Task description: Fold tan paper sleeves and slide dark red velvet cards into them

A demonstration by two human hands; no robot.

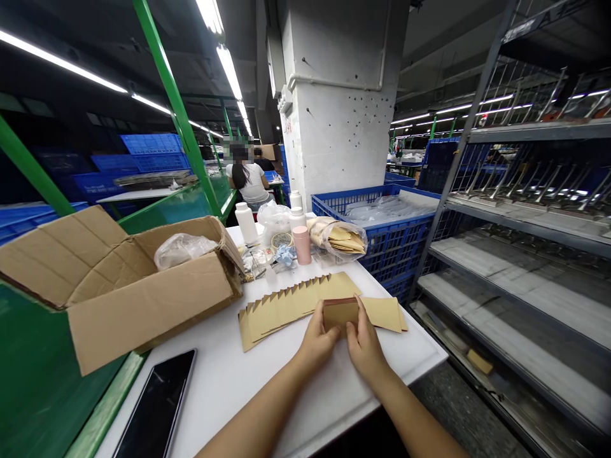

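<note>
Brown paper stack (340,315) is held over the white counter (229,388): the left hand (317,338) has its fingers curled snugly round the left edge, the right hand (365,343) likewise round the right edge. Fanned brown papers (291,305) lie just beyond, further papers (382,313) to the right, and a phone (156,404) well apart at the left

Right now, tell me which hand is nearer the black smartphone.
Left: the left hand is forward and right of the black smartphone; the right hand is farther right.
</note>
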